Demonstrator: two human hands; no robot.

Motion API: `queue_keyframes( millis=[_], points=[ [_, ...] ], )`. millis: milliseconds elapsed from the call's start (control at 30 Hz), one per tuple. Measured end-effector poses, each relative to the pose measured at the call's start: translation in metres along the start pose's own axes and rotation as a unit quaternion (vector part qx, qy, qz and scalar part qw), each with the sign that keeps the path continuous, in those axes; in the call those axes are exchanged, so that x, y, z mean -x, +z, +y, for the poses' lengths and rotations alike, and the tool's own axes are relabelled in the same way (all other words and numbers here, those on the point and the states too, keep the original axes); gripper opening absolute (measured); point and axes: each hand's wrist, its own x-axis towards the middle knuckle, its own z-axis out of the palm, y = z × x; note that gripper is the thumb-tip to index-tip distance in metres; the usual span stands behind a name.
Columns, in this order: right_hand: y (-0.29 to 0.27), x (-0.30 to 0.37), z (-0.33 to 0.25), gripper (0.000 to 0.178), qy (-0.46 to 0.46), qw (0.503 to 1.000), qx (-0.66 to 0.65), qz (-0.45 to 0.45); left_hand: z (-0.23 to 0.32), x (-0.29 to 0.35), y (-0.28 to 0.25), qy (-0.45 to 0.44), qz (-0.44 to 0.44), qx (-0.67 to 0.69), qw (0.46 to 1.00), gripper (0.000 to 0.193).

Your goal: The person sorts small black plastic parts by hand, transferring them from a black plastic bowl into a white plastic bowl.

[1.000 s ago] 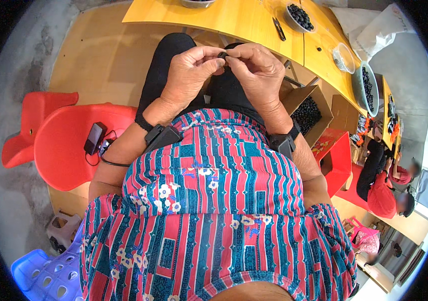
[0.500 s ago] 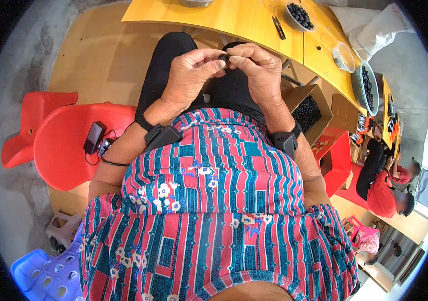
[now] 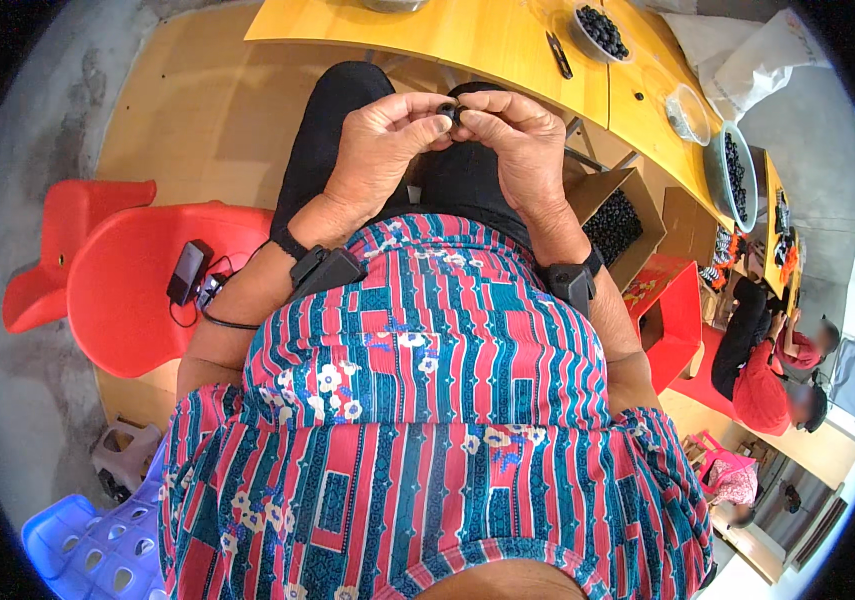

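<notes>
Above my lap, a small round black piece [image 3: 448, 112] is pinched between the fingertips of both hands, partly covered by them. My left hand [image 3: 375, 150] grips it from the left with thumb and index finger. From the right, the thumb and fingers of my right hand [image 3: 519, 140] close on the same piece. What exactly it is cannot be made out. Both hands are held a short way from the near edge of the yellow table [image 3: 427, 35]. A dark strap with a black device sits on each wrist.
On the table lie black snips [image 3: 558, 55], a bowl [image 3: 581, 45] of black pieces, a clear tub [image 3: 685, 115] and a pale green basin [image 3: 715, 185]. A cardboard box [image 3: 637, 250] of black pieces stands right. Red chairs [image 3: 127, 300] are left; other people sit far right.
The black piece has turned slightly between my fingertips and shows more of its round face. My hands have hardly shifted.
</notes>
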Motion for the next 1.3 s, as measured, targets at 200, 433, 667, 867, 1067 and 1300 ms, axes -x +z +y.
queue_keyframes(
  millis=[200,433,667,867,1067,1300],
  points=[
    [-0.0002,0.0011,0.0024,0.011,-0.032,0.999,0.044,0.006,-0.003,0.0005,-0.0025,0.0,0.008,-0.005,1.0,0.026],
    [0.0016,0.0001,-0.0026,0.013,-0.039,0.997,0.071,0.005,-0.005,-0.0006,-0.0035,-0.018,0.021,-0.02,0.999,0.025],
    [-0.0025,-0.0022,0.0012,0.018,-0.032,0.996,0.079,-0.015,-0.0046,0.0,-0.001,-0.052,0.012,0.059,0.997,0.024],
    [-0.0006,-0.0013,0.0025,0.012,-0.045,0.997,0.06,0.01,-0.005,0.0008,-0.0015,-0.084,0.016,0.082,0.993,0.024],
    [-0.0028,-0.0017,0.0028,0.011,-0.078,0.991,0.104,0.006,-0.0067,0.0012,-0.0012,-0.098,0.004,0.088,0.991,0.023],
    [-0.0073,-0.0038,0.0015,0.013,-0.056,0.993,0.1,-0.03,-0.0069,0.0007,-0.0026,-0.082,-0.01,0.07,0.994,0.025]
  ],
)
